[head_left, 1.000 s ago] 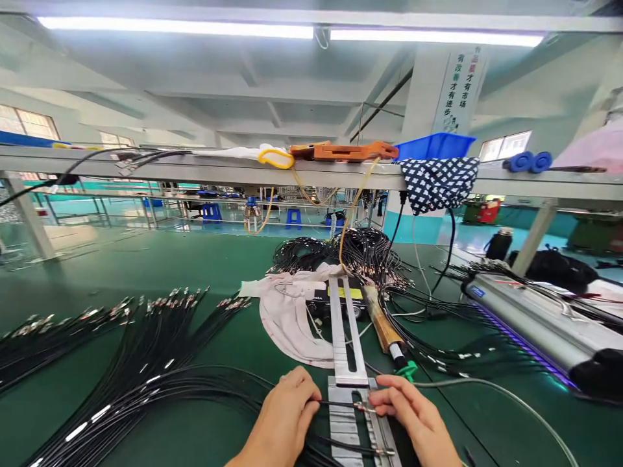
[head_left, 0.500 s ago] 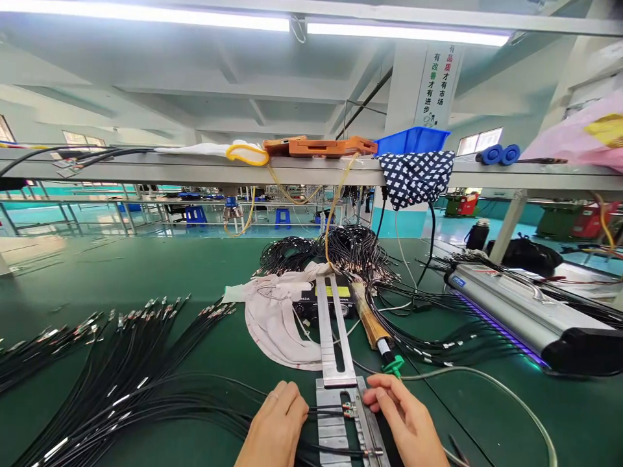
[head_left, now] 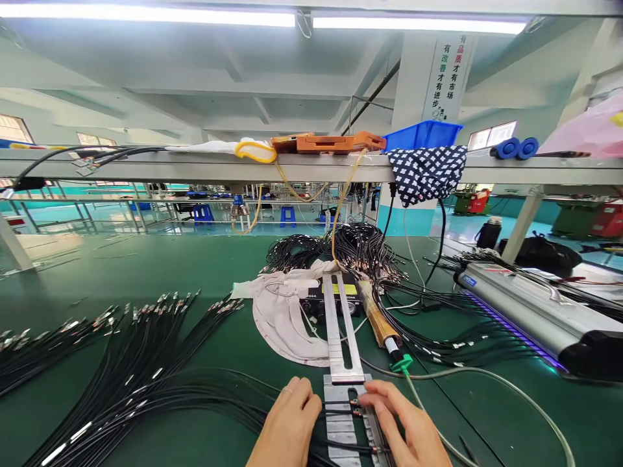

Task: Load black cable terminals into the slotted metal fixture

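My left hand (head_left: 291, 418) is closed around black cables (head_left: 209, 401) that run in from the left. Their thin ends lie across a slotted metal fixture (head_left: 341, 425), with small metal tips near its right edge. My right hand (head_left: 406, 421) is at that edge, its fingertips close to the upper cable tips (head_left: 355, 407). Its fingers are slightly bent, with a gap between them and the thumb, and I see nothing gripped. A second slotted metal plate (head_left: 333, 331) extends away from the fixture, over a black box (head_left: 311, 305) with a yellow label.
Cable bundles (head_left: 141, 350) fan out at left; coiled cables (head_left: 360, 250) lie behind. A white cloth (head_left: 280, 331), a green-tipped dispenser tube (head_left: 400, 363) and a silver lamp unit (head_left: 525, 311) with purple light stand around. A shelf beam (head_left: 195, 165) crosses above the green table (head_left: 87, 259).
My right hand has moved slightly left over the fixture's edge, nearer the cable tips. The left hand stays on the cables. The whole view has shifted a little.
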A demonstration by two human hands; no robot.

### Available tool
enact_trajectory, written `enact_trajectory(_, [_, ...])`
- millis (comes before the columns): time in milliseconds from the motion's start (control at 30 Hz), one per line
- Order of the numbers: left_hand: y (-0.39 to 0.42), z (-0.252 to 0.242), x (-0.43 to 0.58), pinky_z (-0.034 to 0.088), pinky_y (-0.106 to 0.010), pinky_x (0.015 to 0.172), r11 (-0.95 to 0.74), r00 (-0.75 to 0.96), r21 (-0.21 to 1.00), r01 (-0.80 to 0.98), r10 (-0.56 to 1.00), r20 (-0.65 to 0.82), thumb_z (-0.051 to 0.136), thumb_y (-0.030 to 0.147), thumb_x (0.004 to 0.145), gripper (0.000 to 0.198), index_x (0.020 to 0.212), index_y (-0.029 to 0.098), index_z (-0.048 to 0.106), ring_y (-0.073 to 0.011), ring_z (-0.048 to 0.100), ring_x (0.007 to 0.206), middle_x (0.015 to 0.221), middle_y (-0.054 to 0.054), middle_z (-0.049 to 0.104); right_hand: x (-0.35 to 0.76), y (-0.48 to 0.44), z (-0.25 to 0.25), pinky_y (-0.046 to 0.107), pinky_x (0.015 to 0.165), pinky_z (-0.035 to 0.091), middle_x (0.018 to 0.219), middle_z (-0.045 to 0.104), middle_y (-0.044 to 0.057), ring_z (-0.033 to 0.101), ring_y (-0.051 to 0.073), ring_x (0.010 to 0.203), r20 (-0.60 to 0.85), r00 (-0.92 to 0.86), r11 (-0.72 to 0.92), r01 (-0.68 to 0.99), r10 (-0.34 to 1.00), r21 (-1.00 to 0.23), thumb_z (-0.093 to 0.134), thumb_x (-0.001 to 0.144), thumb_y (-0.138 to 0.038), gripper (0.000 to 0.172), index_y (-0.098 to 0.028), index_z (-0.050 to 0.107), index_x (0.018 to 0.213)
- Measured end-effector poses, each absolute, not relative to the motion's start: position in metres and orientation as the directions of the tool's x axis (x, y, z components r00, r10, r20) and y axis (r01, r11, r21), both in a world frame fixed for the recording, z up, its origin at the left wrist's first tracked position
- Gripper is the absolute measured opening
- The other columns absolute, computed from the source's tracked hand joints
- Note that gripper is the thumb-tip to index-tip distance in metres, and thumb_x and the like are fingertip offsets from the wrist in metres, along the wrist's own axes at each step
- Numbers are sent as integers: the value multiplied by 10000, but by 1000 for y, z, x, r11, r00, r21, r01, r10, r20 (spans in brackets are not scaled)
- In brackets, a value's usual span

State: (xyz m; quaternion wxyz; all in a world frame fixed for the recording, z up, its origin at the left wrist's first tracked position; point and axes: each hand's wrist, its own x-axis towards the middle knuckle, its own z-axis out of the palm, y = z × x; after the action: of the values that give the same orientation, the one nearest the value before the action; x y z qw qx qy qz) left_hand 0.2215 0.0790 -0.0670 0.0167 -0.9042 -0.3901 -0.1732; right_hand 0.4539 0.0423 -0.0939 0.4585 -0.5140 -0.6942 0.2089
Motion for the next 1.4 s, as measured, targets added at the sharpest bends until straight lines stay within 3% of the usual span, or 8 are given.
enact_trajectory(300, [77,-61,228,435,-311,675,-649,606,249,719,760,235,415,8,906,338,993,207,674,-211,512,791,841,-53,525,447,45,-114,348,853,568,1144,706,53,681,237,968,564,-436,667,681,702,-303,444,935,-106,619,-251,279,1514])
enact_trajectory(500, [75,-59,231,439,-335,684,-721,703,54,690,687,184,545,136,941,135,962,172,674,-225,523,823,869,-53,573,443,46,-119,383,857,572,1161,684,178,681,308,999,529,-573,700,712,626,-58,499,888,-97,517,-108,485,1404])
enact_trajectory(567, [74,-56,230,457,-367,726,-746,736,1,666,657,162,565,132,928,110,994,143,652,-244,525,864,925,-68,587,443,45,-116,402,858,571,1173,680,172,680,315,1002,520,-550,698,703,654,-135,499,892,-108,486,-129,523,1377])
enact_trajectory(667, [72,-51,224,468,-362,767,-732,721,127,669,681,130,539,55,897,222,1059,175,632,-234,519,891,994,-63,576,447,42,-108,388,892,553,1170,695,100,668,275,1038,465,-390,599,624,795,-501,443,963,-199,403,-226,555,1349])
enact_trajectory(833, [72,-45,216,428,-362,843,-636,620,407,656,761,188,555,46,892,193,980,206,620,-216,512,935,1008,-26,591,453,45,-90,405,905,525,1092,724,95,683,259,949,159,-4,159,108,987,-981,487,951,-535,443,-223,602,1244])
enact_trajectory(1000, [75,-55,221,324,-441,1014,-504,563,547,669,824,71,665,14,790,188,747,195,637,-180,556,883,864,25,595,449,54,-85,372,710,542,862,740,129,657,233,732,32,155,77,-291,987,-954,722,745,-631,600,-138,641,1077])
enact_trajectory(1233, [84,-51,210,389,-339,752,-604,568,504,617,785,246,398,115,937,192,816,202,518,-210,526,810,850,-15,584,452,54,-84,300,598,504,772,721,91,607,195,664,48,224,113,-290,973,-950,740,722,-635,555,-154,638,979])
enact_trajectory(1400, [86,-42,205,372,-326,765,-586,550,575,570,793,263,356,219,964,215,799,219,493,-199,502,778,814,-1,553,453,55,-84,286,542,473,730,705,83,592,198,631,74,255,133,-225,964,-965,694,740,-671,543,-167,641,934])
